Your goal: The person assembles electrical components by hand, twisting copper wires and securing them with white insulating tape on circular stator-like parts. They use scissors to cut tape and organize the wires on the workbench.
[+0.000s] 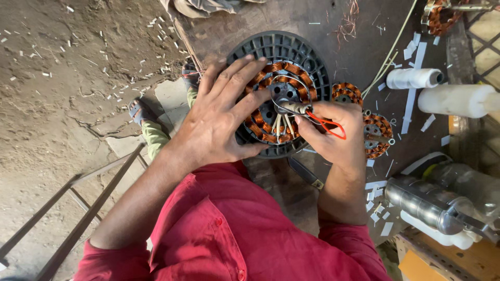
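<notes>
**A:** Status on your bench? Biggest item first.

**B:** Dark worktable (pixel 312 36) runs under both your hands. Largest part on it is the round black ribbed housing (pixel 271 47), directly beneath your left hand (pixel 219 122). Copper-wound stator (pixel 271 70) sits inside it, ring of coils around a hub.

**A:** Left hand state?

**B:** Released, not gripping. Your palm is flat, fingers spread across the left half of the coils, pressing the stator down. Thumb hooks the housing's near rim.

**A:** Right hand?

**B:** Your right hand (pixel 336 132) is closed in a pinch on a beige sleeved lead bundle (pixel 298 107) right at its fingertips, over the stator's hub. A red wire (pixel 328 125) loops out across your fingers. Thin pale leads fan down from the hub, between your two hands.

**A:** What else is near?

**B:** Beyond your right wrist, far side: a shiny metal cylinder (pixel 422 200). Above your right hand, well apart: a white roll (pixel 458 100) and a white thread spool (pixel 414 78). Just beside your right knuckles: two small copper-wound stators (pixel 377 125), one touching distance behind the hand. Near your right forearm: a dark flat tool (pixel 304 174) on the table. White paper scraps (pixel 416 54) are scattered around.
</notes>
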